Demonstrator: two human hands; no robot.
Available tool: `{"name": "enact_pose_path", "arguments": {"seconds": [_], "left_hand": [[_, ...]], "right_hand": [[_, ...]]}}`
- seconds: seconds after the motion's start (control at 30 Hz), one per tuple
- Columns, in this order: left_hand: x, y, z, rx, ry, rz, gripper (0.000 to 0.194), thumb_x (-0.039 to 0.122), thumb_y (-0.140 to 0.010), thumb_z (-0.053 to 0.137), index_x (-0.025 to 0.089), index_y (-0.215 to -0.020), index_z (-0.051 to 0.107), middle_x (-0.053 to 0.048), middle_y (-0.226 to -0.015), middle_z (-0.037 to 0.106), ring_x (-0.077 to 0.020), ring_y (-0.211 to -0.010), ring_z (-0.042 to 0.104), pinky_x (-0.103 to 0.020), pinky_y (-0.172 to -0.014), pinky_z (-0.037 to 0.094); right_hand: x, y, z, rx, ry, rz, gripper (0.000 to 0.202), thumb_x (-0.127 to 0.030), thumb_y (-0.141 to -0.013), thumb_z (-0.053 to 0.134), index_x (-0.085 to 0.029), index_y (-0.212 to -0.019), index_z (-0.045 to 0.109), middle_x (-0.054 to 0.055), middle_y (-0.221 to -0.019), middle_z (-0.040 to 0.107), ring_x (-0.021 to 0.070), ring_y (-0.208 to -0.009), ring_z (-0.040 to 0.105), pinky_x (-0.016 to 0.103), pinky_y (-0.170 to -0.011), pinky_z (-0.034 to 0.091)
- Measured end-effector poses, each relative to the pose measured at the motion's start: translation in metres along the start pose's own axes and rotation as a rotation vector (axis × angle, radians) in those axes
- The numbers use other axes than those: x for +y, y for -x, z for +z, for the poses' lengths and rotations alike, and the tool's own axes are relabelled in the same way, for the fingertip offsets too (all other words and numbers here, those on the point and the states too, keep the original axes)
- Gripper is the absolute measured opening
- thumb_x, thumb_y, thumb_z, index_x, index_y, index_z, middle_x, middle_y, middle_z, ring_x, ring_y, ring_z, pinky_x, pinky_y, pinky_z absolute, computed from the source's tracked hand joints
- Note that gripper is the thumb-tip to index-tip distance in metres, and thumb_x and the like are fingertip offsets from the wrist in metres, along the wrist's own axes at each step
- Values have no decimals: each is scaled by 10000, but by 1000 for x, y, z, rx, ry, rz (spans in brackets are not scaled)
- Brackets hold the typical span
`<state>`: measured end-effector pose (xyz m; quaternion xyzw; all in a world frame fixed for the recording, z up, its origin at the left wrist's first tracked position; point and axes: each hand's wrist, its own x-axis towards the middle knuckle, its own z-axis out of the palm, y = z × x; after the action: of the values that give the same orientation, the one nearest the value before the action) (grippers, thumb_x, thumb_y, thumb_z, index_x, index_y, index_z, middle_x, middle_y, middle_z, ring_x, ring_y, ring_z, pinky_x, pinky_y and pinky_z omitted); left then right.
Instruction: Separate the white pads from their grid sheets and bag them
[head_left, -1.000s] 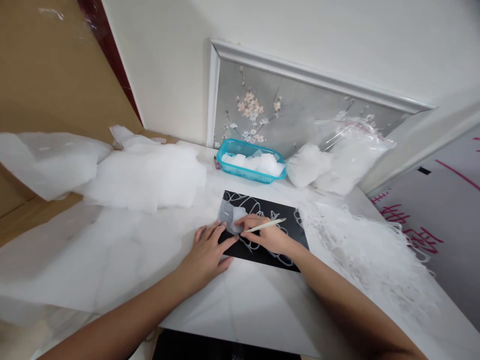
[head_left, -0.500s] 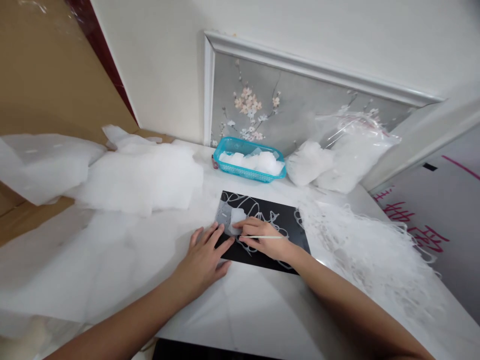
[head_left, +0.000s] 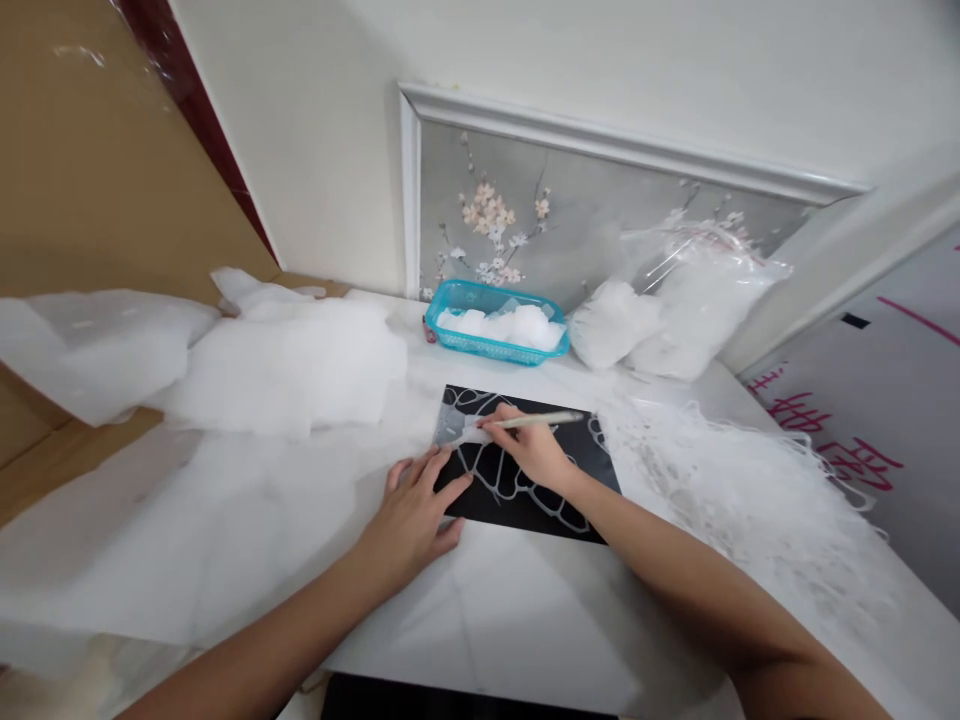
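Observation:
A black mat lies on the white marbled table, with thin whitish sheet strips in curved loops across it. My right hand pinches a slim pale stick-like tool above the mat, its fingertips at a small white piece near the mat's left part. A translucent sheet piece lies at the mat's upper left. My left hand rests with fingers spread over the mat's left edge and the table, holding nothing.
Behind the mat stands a blue basket with white pieces inside. Clear bags of white material lean at the back right. A heap of white strips covers the right. Stacked white sheets lie at the left.
My right hand has moved slightly up, and the tool now points more up and to the right. The loops on the mat have shifted and spread. The left hand stays at the mat's edge.

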<state>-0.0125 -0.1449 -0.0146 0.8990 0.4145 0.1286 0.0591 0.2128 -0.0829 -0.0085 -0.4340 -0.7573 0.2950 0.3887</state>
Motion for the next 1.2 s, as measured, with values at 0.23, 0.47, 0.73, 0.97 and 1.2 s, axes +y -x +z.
{"name": "enact_pose_path", "arguments": {"seconds": [0.23, 0.47, 0.73, 0.97, 1.2], "left_hand": [[0, 3, -6, -85, 17, -32, 495, 237, -869, 522, 262, -1364, 510, -115, -1521, 311, -317, -1383, 296, -521, -1032, 295], [13, -26, -6, -52, -6, 138, 498, 304, -807, 609, 246, -1298, 556, -116, -1541, 275, -342, -1396, 268, -550, -1111, 170], [78, -91, 41, -137, 135, 431, 597, 368, -934, 485, 67, -1440, 386, -154, -1512, 327, -270, -1427, 249, -406, -1159, 214], [171, -98, 56, -158, -38, 362, 589, 374, -878, 594, 153, -1409, 471, -174, -1517, 302, -438, -1362, 294, -694, -1014, 270], [163, -51, 15, -133, -68, 405, 401, 391, -828, 670, 192, -1174, 628, -197, -1336, 494, -407, -1060, 557, -523, -768, 473]], "right_hand": [[29, -28, -39, 583, -822, 444, 338, -306, -626, 807, -167, -686, 505, -9, -660, 609, 121, -636, 595, 223, -564, 506], [34, 2, -78, 713, -975, 496, 366, -244, -583, 829, -177, -742, 506, -6, -732, 660, 106, -690, 639, 212, -667, 563], [34, 37, -111, 736, -980, 467, 399, -237, -563, 856, -180, -689, 482, 6, -742, 657, 124, -720, 642, 227, -666, 575], [24, 32, -132, 755, -656, 333, 388, -377, -623, 807, -176, -694, 483, 17, -772, 624, 146, -774, 626, 269, -662, 578], [21, 33, -89, 558, -228, 295, 350, -490, -813, 632, -166, -744, 521, 23, -792, 619, 144, -723, 638, 247, -623, 536]]}}
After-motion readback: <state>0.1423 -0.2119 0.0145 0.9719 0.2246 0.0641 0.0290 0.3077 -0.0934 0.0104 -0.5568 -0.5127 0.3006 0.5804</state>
